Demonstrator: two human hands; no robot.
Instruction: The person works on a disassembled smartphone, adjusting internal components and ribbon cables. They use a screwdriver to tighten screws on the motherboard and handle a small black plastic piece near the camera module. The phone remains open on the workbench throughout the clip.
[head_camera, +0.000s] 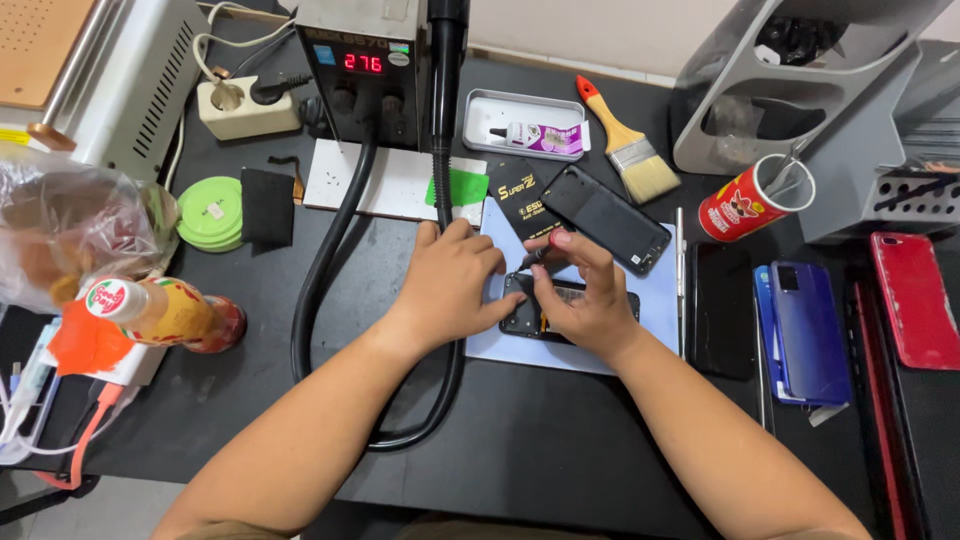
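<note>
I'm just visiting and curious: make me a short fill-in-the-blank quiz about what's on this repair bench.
1. Both hands, left hand and right hand, rest on an opened phone lying on a pale ____ mat.
2. The paintbrush has a handle tipped in the colour ____.
3. The round green lids lie to the ____ of the hands.
4. The red cup holding tools lies on its ____.

Missing words: blue; orange; left; side

You had two hands at one opened phone, one black back cover, one blue phone, one red phone, one paintbrush, one red can and one bottle.
</note>
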